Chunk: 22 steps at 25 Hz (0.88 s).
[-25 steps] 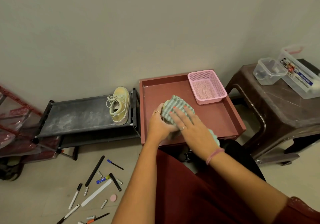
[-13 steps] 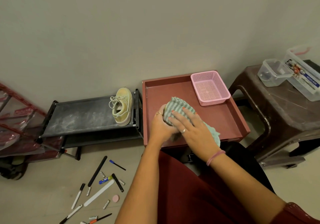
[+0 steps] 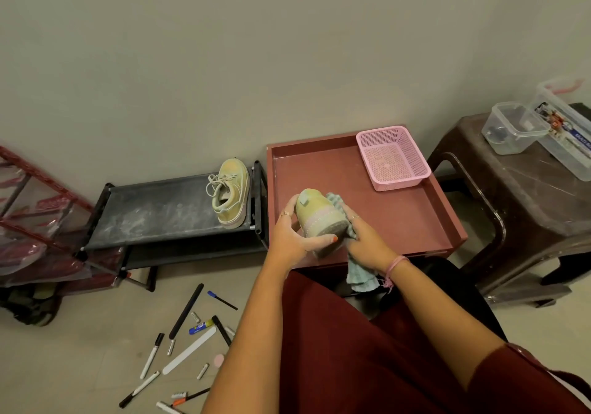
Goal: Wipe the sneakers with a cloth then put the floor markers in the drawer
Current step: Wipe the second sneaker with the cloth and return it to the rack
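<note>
The sneaker (image 3: pixel 315 220) is being held up over the near edge of the red tray (image 3: pixel 399 218), its pale yellow upper facing the camera and the sole turned toward the person. The left hand (image 3: pixel 292 237) is gripping it from the left, its fingers (image 3: pixel 289 210) curling over the upper while the thumb is pressing against the sole edge. The right hand (image 3: pixel 364 241) is holding the striped cloth (image 3: pixel 359 277) against the shoe's right side, fingers wrapped around the fabric; a loose tail is hanging down below the wrist.

To do this step well, I would judge that the left hand should be keeping the shoe steady while the right is pressing a bunched part of the cloth firmly along the sole edge and stitching, where dirt tends to collect. Turning the shoe bit by bit would let each side come under the cloth. The hanging tail is best gathered in so it is not dragging.

The second sneaker (image 3: pixel 230 196) is lying on the dusty black shoe rack (image 3: pixel 153 212) to the left, just beside the tray. The markers (image 3: pixel 150 361) are lying scattered on the floor (image 3: pixel 80 365) near the person's left arm, among other small items, not yet collected. A pink basket (image 3: pixel 415 157) is sitting in the tray's far corner.
</note>
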Each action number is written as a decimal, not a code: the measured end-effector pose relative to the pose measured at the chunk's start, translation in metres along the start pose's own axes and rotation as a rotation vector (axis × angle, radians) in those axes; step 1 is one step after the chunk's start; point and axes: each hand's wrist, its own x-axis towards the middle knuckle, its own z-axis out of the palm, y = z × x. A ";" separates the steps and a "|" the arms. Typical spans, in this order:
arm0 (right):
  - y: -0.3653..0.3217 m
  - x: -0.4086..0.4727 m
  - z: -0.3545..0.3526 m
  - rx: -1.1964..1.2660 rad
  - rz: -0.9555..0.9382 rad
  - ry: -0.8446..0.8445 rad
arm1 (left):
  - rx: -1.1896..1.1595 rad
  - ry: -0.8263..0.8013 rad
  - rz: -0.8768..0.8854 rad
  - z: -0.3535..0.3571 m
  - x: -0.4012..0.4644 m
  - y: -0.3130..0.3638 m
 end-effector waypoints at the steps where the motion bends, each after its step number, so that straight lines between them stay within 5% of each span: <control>1: -0.009 -0.001 0.003 -0.011 -0.011 0.022 | -0.015 -0.013 -0.004 -0.003 0.000 -0.002; 6: -0.019 -0.015 0.023 -0.249 -0.241 0.059 | -0.007 -0.087 -0.017 -0.023 -0.004 -0.003; 11: 0.040 0.000 0.024 -0.393 -0.019 -0.083 | 0.041 -0.128 -0.199 -0.038 0.002 -0.006; 15: 0.023 0.016 0.021 -0.301 0.090 -0.171 | -0.036 -0.055 -0.256 -0.035 0.004 -0.009; 19: -0.030 0.021 0.036 -0.126 -0.092 -0.160 | -0.110 -0.089 -0.274 -0.037 0.008 0.002; 22: -0.032 0.020 0.045 -0.227 -0.268 -0.146 | -0.109 -0.145 -0.350 -0.042 0.006 0.008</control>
